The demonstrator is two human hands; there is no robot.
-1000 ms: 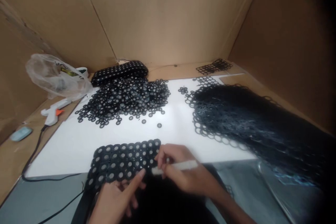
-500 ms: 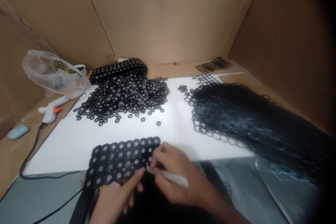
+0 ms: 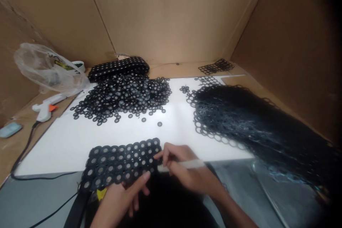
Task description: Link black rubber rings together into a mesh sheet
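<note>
Head view shows us a dotted black panel point(image 3: 117, 158), made of round black bits with pale middles, low in front of our body. It is longer from side to side than it is deep. Its long way runs from near our left arm over to the right, and its right end sits a little farther away from us.

Our left hand point(image 3: 114, 199) is at the near edge. The thumb lies along that edge and the other fingers curl below it. We cannot tell if they pinch the panel or just prop it up.

Our right hand point(image 3: 184, 169) is closed around a white stick point(image 3: 193, 164), with thumb and fingers together on it. The stick is blurry. Its tip points left, just beside the near right corner of the panel. One finger of that hand reaches to the right end, so the right hand is nearer to that end and the left hand is nearer to the other. From the stick, the panel lies to the left.

Past the panel, on a white sheet point(image 3: 176, 131), we see a heap of round bits point(image 3: 128, 94) and, to the right, a big pile of black ring mesh point(image 3: 240, 117).
</note>
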